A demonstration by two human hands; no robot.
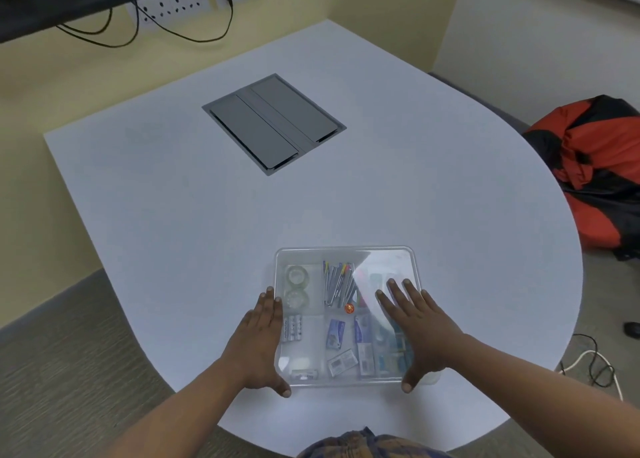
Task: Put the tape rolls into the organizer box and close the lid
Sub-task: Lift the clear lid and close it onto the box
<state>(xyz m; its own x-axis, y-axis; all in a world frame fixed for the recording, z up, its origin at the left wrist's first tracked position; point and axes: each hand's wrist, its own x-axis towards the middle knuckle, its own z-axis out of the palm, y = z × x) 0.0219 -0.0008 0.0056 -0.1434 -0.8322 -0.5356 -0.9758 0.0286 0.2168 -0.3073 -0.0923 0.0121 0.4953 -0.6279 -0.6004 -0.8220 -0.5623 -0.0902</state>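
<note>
The clear plastic organizer box [346, 251] sits near the table's front edge with its transparent lid lying flat on top. Two clear tape rolls [297, 286] lie one behind the other in the far left compartment, seen through the lid. My left hand [261, 340] rests flat against the box's left side, thumb at the near left corner. My right hand [417, 326] lies palm down on the lid's right half, fingers spread, thumb over the near right edge. Neither hand grips anything.
Pens [337, 284], batteries [292, 328], a small orange item [349, 308] and small packets fill the other compartments. A grey cable hatch [273, 123] is set into the white table [173, 198]. An orange and black bag [599, 167] lies on the floor at right.
</note>
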